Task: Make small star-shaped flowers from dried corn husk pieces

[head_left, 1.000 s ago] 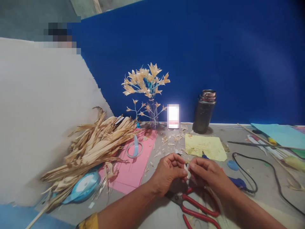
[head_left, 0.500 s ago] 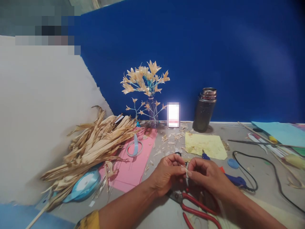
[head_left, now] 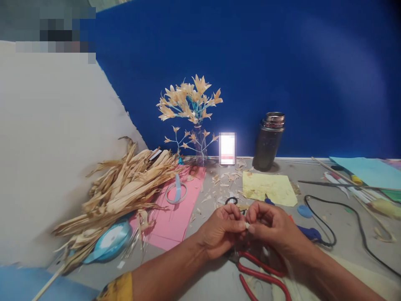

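Note:
My left hand [head_left: 223, 229] and my right hand [head_left: 270, 223] meet at the thumbs and fingertips above the table. Between them they pinch a small pale piece [head_left: 247, 225] that looks like corn husk; most of it is hidden by my fingers. Red-handled pliers or cutters [head_left: 261, 276] lie just below my hands, their head partly covered. Beyond my fingers is a yellow paper sheet [head_left: 269, 188] with a glue smear. By my right wrist lies a blue-handled tool [head_left: 310, 233] with a black cord [head_left: 354, 213].
Dried corn husks [head_left: 125, 192] pile at the left, with a blue ribbon roll [head_left: 111, 241] in front. A tape ring [head_left: 169, 194] rests on pink paper [head_left: 188, 213]. Husk flowers [head_left: 188, 100] stand in a vase at the back, left of a dark flask [head_left: 268, 144]. Husk scraps [head_left: 224, 179] litter the table.
My fingertips have drawn closer together around the pale piece, and less of it shows. The whole view has shifted slightly.

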Motion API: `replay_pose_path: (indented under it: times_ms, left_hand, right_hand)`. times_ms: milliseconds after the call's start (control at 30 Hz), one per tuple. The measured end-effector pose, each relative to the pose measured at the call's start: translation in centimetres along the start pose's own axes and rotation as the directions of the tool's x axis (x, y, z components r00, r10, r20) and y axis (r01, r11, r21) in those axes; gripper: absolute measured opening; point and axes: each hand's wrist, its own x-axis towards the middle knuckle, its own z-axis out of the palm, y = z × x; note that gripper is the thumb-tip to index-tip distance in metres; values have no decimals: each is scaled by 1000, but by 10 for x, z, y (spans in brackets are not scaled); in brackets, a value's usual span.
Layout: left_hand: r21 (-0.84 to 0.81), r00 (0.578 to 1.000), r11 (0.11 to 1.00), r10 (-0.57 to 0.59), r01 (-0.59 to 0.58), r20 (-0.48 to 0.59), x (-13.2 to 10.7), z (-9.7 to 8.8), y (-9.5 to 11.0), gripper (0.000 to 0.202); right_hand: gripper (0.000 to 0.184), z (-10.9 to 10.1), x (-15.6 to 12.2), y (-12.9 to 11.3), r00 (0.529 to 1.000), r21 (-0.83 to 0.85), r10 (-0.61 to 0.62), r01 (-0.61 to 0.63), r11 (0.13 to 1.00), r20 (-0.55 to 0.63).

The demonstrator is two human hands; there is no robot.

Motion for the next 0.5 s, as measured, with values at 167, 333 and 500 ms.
replay_pose_path:
  times_ms: [167, 333, 500]
  left_hand:
    - [9, 997, 1000, 23, -23, -73, 2, -5, 4, 39]
    - [77, 986, 996, 59, -48, -153, 5, -9, 3, 39]
    - [99, 983, 994, 68, -52, -168, 4, -4, 3, 40]
  right_hand:
    - [33, -24, -3, -22, 990, -69, -39, 30, 997, -136]
    - [32, -44, -5, -40, 952, -610, -208, 28, 792, -227]
    - [26, -17, -1, -28, 996, -674, -92, 78, 735, 15]
